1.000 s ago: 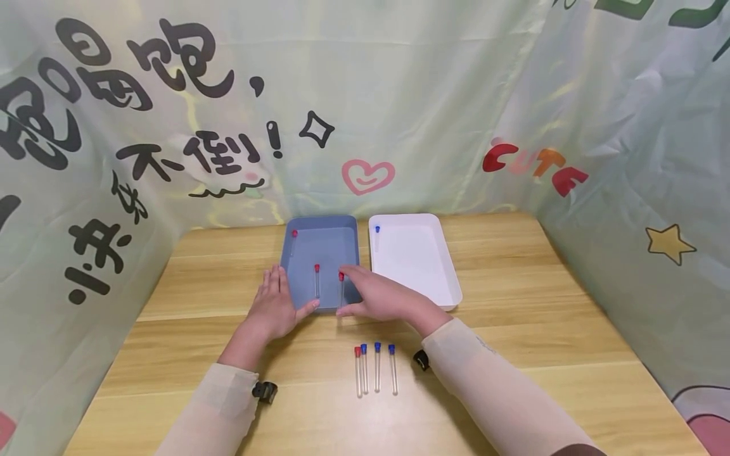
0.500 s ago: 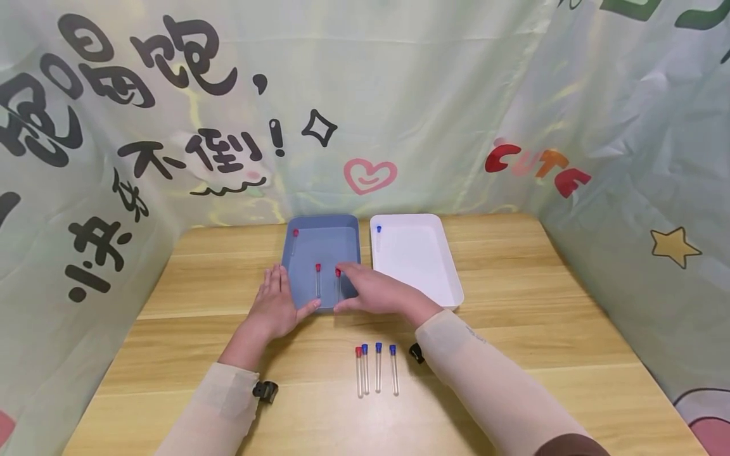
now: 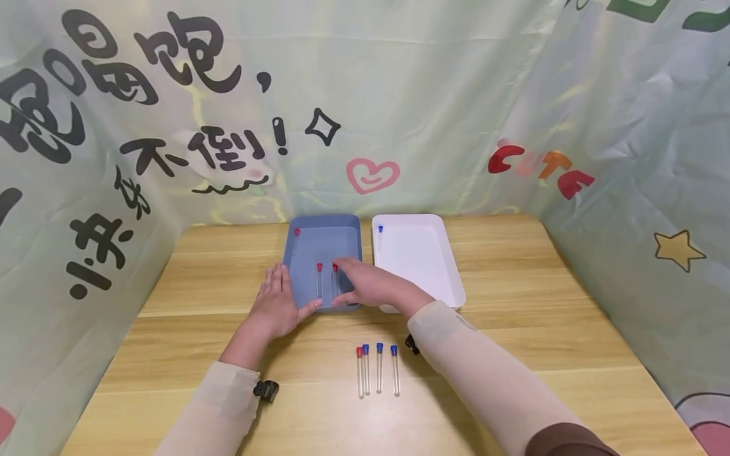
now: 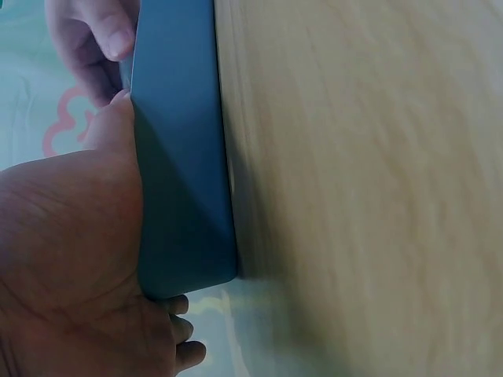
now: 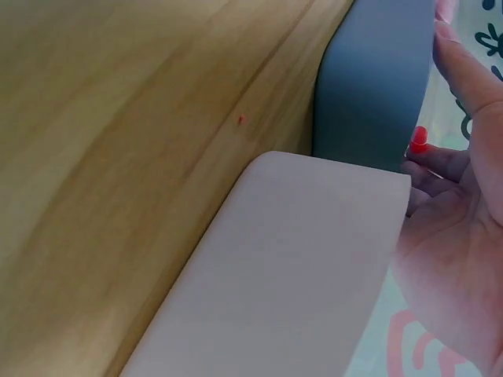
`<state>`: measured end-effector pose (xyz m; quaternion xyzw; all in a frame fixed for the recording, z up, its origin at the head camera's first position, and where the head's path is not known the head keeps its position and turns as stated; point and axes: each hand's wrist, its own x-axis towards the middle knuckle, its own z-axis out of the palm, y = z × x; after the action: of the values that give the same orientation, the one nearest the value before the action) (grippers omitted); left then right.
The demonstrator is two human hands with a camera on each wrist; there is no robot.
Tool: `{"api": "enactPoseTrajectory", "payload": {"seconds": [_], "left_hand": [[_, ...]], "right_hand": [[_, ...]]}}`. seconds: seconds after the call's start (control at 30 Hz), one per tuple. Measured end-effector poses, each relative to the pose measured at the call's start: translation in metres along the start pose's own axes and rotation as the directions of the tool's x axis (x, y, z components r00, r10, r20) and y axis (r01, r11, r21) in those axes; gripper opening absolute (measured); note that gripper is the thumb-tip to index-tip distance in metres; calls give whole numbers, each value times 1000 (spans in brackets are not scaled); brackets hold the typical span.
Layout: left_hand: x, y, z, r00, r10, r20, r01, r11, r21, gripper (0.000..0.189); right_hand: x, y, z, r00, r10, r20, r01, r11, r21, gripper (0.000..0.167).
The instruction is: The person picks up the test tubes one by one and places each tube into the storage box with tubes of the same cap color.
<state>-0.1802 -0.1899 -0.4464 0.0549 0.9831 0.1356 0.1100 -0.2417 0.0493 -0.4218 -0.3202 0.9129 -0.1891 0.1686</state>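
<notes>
My left hand (image 3: 276, 307) rests against the near left corner of the blue-grey tray (image 3: 336, 239), fingers straight along its side. Its thumb lies at the front rim, as the left wrist view (image 4: 177, 157) of the tray also shows. Over that tray's right part, my right hand (image 3: 367, 285) holds a red-capped test tube (image 3: 335, 282) lengthwise, fingers at the cap and thumb near the lower end. The right wrist view shows a red cap (image 5: 419, 140) by the fingers. Just left of it lies another red-capped tube (image 3: 319, 282); a third (image 3: 296, 234) lies at the far left corner.
To the right stands a white tray (image 3: 419, 253) with one blue-capped tube (image 3: 380, 230) at its far left. Nearer on the wooden table (image 3: 513, 392) lie one red-capped tube (image 3: 360, 373) and several blue-capped tubes (image 3: 379, 370). Printed curtains (image 3: 445, 114) surround the table.
My right hand has shifted left and slightly farther away with its tube, bringing it closer to the tube beside it. The left hand has stayed at the tray corner.
</notes>
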Motion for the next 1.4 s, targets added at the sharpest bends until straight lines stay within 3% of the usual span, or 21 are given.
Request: {"api": "enactPoseTrajectory", "payload": {"seconds": [0.73, 1.03, 1.4], "left_hand": [[2, -1, 3, 1000, -3, -7, 3, 1000, -2, 117], [3, -2, 4, 1000, 4, -10, -4, 1000, 9, 117], [2, 0, 1, 1000, -9, -3, 9, 1000, 7, 116]], "right_hand": [[23, -2, 7, 1000, 5, -4, -6, 978, -207, 97], [30, -5, 10, 999, 53, -5, -53, 970, -235, 97], [37, -2, 16, 999, 48, -21, -52, 957, -286, 98]]}}
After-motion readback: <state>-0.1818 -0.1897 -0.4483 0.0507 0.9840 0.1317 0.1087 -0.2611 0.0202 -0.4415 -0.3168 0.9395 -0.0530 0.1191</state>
